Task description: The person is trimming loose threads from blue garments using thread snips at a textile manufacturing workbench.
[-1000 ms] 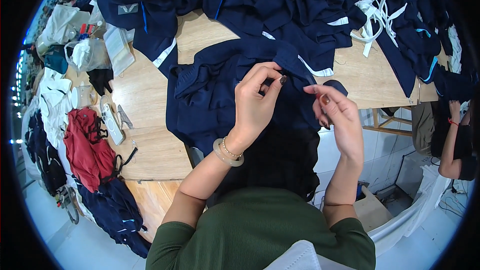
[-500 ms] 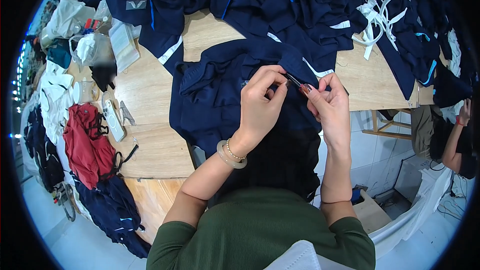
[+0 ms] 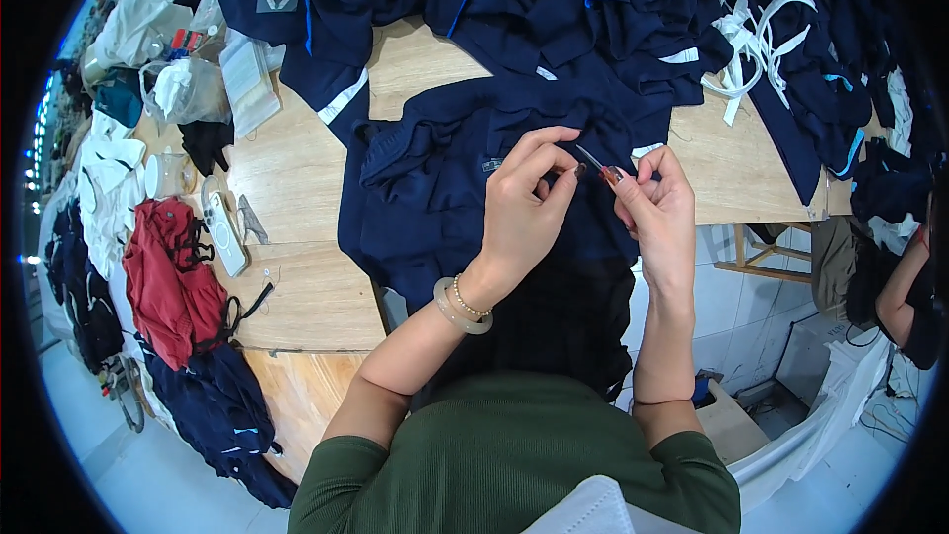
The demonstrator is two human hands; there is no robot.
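Note:
A navy garment (image 3: 425,178) lies bunched on the table in front of me, a small label near its middle. Over it, my right hand (image 3: 654,206) grips small thread snips (image 3: 591,157), their slim metal tip pointing up and left. My left hand (image 3: 529,193) is just left of the tip, thumb and fingertips pinched together with the index finger stretched above them. Whatever sits in that pinch is too small to make out. The snips' tip is close to the left fingers, and the fabric beneath is partly hidden by both hands.
More navy garments (image 3: 593,30) with blue and white trim heap along the far side. White straps (image 3: 756,49) lie on them at right. To the left are a red bag (image 3: 173,272), a phone (image 3: 225,234) and plastic bags (image 3: 193,91). Another person's arm (image 3: 905,287) shows at far right.
The fold of navy cloth that was raised by my left fingertips has dropped away. The snips' tip now shows clear of the fabric, between my hands, which have barely moved.

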